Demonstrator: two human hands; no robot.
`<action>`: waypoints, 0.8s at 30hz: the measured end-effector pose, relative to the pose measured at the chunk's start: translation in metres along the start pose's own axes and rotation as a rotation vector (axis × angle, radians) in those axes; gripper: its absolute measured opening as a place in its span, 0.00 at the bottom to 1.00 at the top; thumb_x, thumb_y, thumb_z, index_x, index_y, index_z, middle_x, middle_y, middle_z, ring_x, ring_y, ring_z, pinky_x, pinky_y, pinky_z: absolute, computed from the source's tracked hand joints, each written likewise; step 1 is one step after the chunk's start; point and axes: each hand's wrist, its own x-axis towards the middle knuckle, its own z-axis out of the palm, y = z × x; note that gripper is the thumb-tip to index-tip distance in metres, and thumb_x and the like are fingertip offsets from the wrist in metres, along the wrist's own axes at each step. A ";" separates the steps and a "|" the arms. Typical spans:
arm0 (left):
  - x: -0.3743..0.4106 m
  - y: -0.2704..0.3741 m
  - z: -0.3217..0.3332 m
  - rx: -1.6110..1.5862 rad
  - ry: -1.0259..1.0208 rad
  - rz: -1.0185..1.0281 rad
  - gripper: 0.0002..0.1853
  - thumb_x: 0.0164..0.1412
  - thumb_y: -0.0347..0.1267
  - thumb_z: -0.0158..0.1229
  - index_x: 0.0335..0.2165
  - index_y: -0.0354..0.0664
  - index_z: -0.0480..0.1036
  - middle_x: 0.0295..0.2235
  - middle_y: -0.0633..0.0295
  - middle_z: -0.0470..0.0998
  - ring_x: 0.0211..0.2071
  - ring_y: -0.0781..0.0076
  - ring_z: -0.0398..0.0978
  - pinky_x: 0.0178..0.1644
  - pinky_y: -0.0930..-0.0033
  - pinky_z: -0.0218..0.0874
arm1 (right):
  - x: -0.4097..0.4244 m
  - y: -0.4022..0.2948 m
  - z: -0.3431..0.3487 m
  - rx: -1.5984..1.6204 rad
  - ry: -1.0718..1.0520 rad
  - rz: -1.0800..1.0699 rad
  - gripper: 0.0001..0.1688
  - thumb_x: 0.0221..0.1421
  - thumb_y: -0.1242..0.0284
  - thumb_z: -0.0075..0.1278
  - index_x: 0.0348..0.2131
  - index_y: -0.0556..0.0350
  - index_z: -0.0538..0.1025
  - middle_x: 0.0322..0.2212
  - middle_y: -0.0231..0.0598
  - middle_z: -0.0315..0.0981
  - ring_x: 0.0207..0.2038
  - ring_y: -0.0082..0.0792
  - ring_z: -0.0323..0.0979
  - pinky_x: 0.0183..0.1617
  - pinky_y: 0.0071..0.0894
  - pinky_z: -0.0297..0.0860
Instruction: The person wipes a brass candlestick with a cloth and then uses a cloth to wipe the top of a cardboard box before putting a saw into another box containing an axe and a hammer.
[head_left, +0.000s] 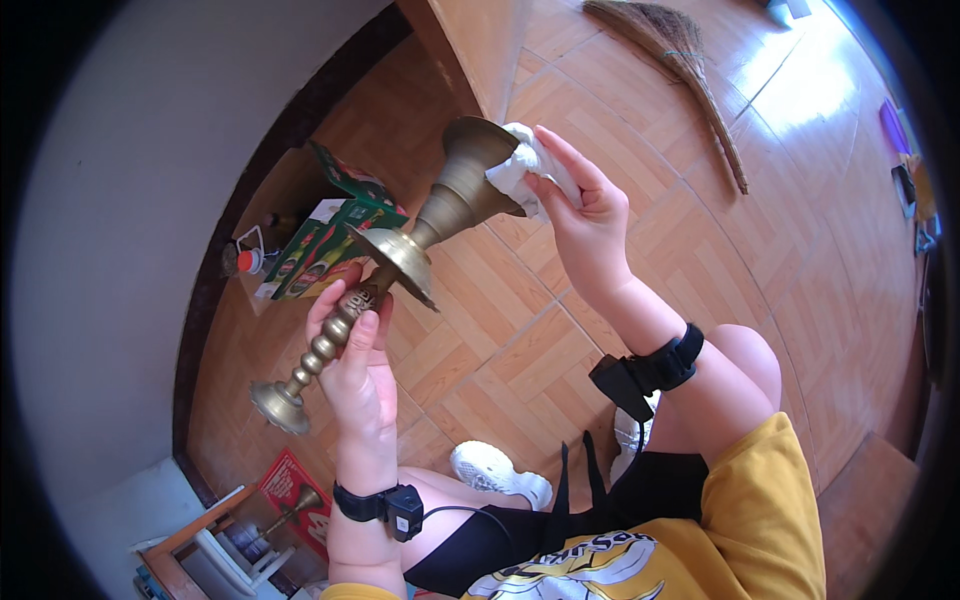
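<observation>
My left hand (356, 352) grips a brass candlestick (401, 247) by its stem, just below the wide drip pan. The candlestick is tilted, its flared base up and to the right, its small scalloped cup down and to the left. Over the stem near my fingers is some raised ornament. My right hand (581, 199) pinches a crumpled white cloth or tissue (532, 169) between thumb and fingers. That white wad touches the rim of the flared base, and part of it reaches into the opening. The inside of the base is mostly hidden.
Behind the candlestick stands an open green carton (322, 255) beside a bottle with a red cap (250, 260). A straw broom (686, 67) lies on the tiled floor (517, 360). At lower left, another brass candlestick (289, 514) is near a red box (296, 487) and a stool (232, 562).
</observation>
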 end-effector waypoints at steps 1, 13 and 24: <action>0.003 0.000 -0.004 -0.040 0.015 -0.024 0.19 0.51 0.20 0.50 0.43 0.41 0.61 0.47 0.54 0.63 0.47 0.66 0.63 0.51 0.64 0.58 | 0.000 -0.001 0.000 -0.014 -0.007 -0.032 0.22 0.49 0.83 0.47 0.46 0.57 0.68 0.37 0.30 0.69 0.38 0.17 0.64 0.43 0.16 0.61; 0.022 -0.006 -0.031 -0.273 0.074 -0.086 0.15 0.53 0.24 0.49 0.42 0.41 0.62 0.44 0.57 0.66 0.46 0.69 0.65 0.52 0.69 0.59 | 0.000 -0.005 0.007 -0.134 -0.064 -0.249 0.26 0.49 0.80 0.48 0.49 0.50 0.65 0.40 0.37 0.69 0.42 0.26 0.66 0.44 0.23 0.63; 0.017 -0.009 -0.017 -0.135 0.003 -0.055 0.19 0.52 0.23 0.52 0.44 0.41 0.61 0.46 0.58 0.64 0.48 0.67 0.63 0.53 0.68 0.57 | 0.003 0.005 0.014 -0.227 -0.074 -0.113 0.23 0.44 0.84 0.48 0.43 0.52 0.69 0.33 0.42 0.72 0.34 0.34 0.71 0.39 0.24 0.66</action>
